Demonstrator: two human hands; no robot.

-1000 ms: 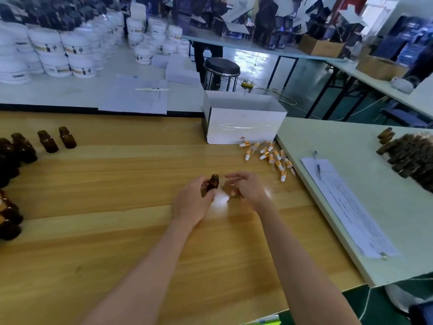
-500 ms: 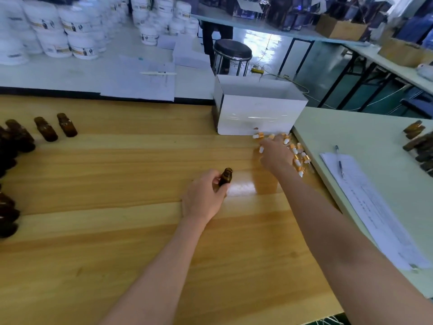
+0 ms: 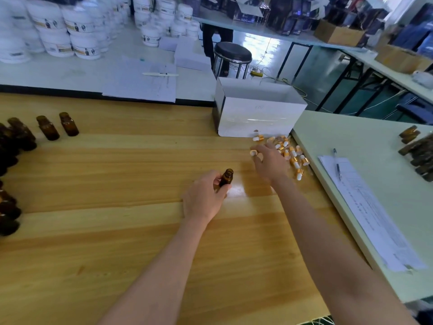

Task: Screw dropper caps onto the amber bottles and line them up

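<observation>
An open amber bottle point(image 3: 227, 176) stands upright on the wooden table point(image 3: 117, 242), and my left hand point(image 3: 203, 198) grips its lower body. My right hand point(image 3: 269, 163) is stretched out to the pile of gold-and-white dropper caps point(image 3: 290, 153) in front of the white box. Its fingertips pinch one dropper cap point(image 3: 253, 152) at the pile's left edge. Two uncapped amber bottles point(image 3: 57, 125) stand at the far left, with several more bottles point(image 3: 11, 146) along the left edge.
An open white box point(image 3: 257, 118) stands behind the caps. The pale table point(image 3: 365, 127) to the right bears a sheet of paper point(image 3: 365, 207), a pen point(image 3: 337, 164) and lying amber bottles point(image 3: 419, 151). White jars point(image 3: 70, 31) fill the far table.
My right hand left the spot beside the bottle, reached to the cap pile and now pinches one cap. My left hand kept hold of the bottle.
</observation>
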